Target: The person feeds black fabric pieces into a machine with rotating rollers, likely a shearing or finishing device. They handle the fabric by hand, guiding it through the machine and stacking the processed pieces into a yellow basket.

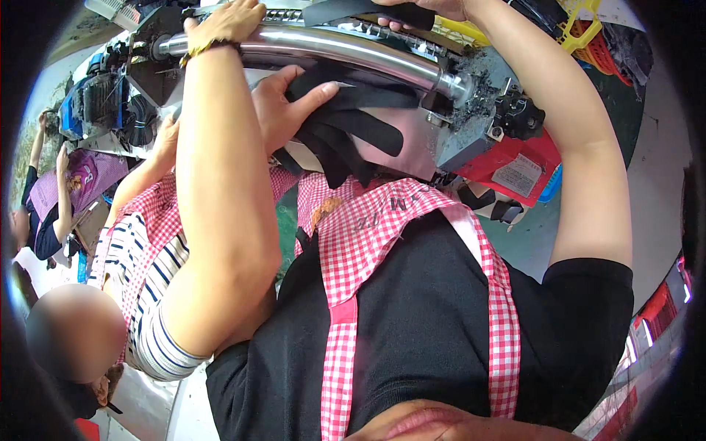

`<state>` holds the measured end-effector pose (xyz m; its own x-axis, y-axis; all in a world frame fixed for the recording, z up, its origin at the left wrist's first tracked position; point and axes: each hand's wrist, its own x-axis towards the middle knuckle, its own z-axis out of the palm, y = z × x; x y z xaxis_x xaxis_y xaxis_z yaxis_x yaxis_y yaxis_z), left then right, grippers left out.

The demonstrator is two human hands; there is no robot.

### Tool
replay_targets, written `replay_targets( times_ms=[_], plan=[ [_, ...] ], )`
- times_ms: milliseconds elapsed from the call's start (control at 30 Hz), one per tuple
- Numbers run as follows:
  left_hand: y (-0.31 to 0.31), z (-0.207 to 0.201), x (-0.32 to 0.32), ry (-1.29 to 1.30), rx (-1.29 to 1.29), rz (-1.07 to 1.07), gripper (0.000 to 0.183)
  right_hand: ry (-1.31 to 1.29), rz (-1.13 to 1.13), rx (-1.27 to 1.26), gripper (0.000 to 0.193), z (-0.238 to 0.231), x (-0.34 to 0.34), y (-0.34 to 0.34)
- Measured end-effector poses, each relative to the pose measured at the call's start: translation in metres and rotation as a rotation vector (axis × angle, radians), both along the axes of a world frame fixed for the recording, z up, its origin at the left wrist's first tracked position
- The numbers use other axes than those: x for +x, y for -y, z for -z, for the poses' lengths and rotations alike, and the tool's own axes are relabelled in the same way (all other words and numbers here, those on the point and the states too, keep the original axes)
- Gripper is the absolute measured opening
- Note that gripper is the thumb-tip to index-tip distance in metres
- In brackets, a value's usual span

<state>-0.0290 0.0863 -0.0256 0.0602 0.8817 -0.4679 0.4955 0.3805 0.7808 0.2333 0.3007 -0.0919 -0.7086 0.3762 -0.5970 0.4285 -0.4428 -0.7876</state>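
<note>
My left hand [290, 110] is closed round a bunch of black strips [379, 131]; its thumb lies over them, and some fingers are hidden. The strips have rounded ends and fan out and hang over a pinkish surface in front of a machine with a shiny steel roller [338, 55]. Beyond the roller my right hand [434, 7], partly cut off by the upper edge, grips another black strip [360, 11] with fingertips showing below it. A co-worker's hand with a yellow bracelet [228, 26] rests at the roller's left part, its arm crossing in front of my left arm.
The co-worker in a striped shirt [165, 338] stands close at my left. A red packet [518, 173] lies beside the machine's lint-covered right end [471, 92]. Yellow and orange baskets [588, 44] stand at the far right. Another person in a purple apron [81, 176] works farther left.
</note>
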Motion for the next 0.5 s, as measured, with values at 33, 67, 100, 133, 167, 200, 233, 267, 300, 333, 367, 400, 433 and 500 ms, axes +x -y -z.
replay_targets(
  times_ms=[33,67,100,133,167,200,233,267,300,333,367,400,433,500],
  plan=[
    [0.008,-0.008,0.0,-0.018,-0.008,-0.048,0.029,0.011,0.018,0.139,0.035,-0.002,-0.012,0.0],
    [0.005,-0.002,-0.005,0.114,-0.06,0.022,0.03,0.051,-0.006,0.065,0.038,-0.007,-0.006,0.001],
    [0.003,0.006,-0.007,0.118,-0.109,0.062,0.03,0.09,-0.03,-0.011,0.041,-0.015,0.0,0.001],
    [0.003,-0.001,-0.006,0.085,-0.169,0.077,0.03,0.09,-0.076,-0.096,0.044,-0.018,0.0,0.002],
    [0.002,-0.005,-0.005,0.053,-0.229,0.091,0.03,0.081,-0.08,-0.075,0.045,-0.017,0.002,0.005],
    [0.002,-0.003,-0.006,0.092,-0.163,0.066,0.031,0.079,-0.094,-0.047,0.046,-0.021,0.002,0.007],
    [0.001,-0.002,-0.004,0.082,-0.15,0.026,0.032,0.078,-0.108,-0.02,0.046,-0.022,0.002,0.007],
    [-0.002,0.002,-0.001,0.09,-0.137,-0.002,0.033,0.088,-0.169,-0.002,0.05,-0.006,0.009,0.0],
    [-0.005,0.0,0.002,0.08,-0.12,-0.035,0.034,0.079,-0.116,-0.037,0.05,-0.01,0.008,-0.001],
    [0.0,0.016,-0.011,0.055,0.026,0.106,0.035,0.069,-0.062,-0.073,0.05,-0.015,0.008,-0.003],
    [0.0,0.023,-0.017,0.038,0.18,0.227,0.037,0.071,-0.01,-0.111,0.05,-0.017,0.004,-0.003],
    [0.008,0.026,-0.022,0.045,0.208,0.237,0.037,0.117,-0.001,-0.138,0.056,-0.02,0.001,-0.003],
    [0.014,0.029,-0.027,0.065,0.23,0.247,0.037,0.123,0.016,-0.143,0.056,-0.025,-0.004,-0.001],
    [0.02,0.014,-0.026,0.091,0.121,0.211,0.036,0.113,0.069,-0.157,0.057,-0.029,-0.002,0.004]
  ],
)
